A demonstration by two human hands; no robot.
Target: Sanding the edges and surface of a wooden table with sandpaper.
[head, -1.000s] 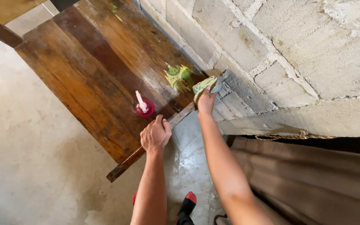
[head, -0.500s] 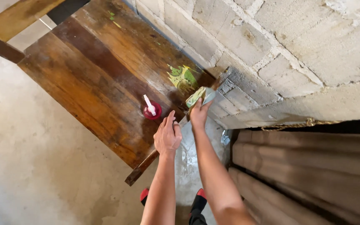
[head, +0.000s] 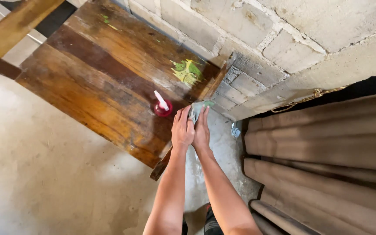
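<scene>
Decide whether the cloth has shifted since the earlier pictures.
Yes. The cloth has come away from the block wall to the table's edge, nearer the red bottle.

Dark brown streaked wooden table (head: 88, 82), yellow-green paint splotch (head: 187, 72), red spray bottle (head: 162, 106), pale green cloth (head: 197, 109), grey block wall (head: 283, 39)

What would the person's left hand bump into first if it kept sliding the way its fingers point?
Probably the cloth just beyond the left hand, then the wooden table's top, well before the block wall; depth is hard to judge.
</scene>
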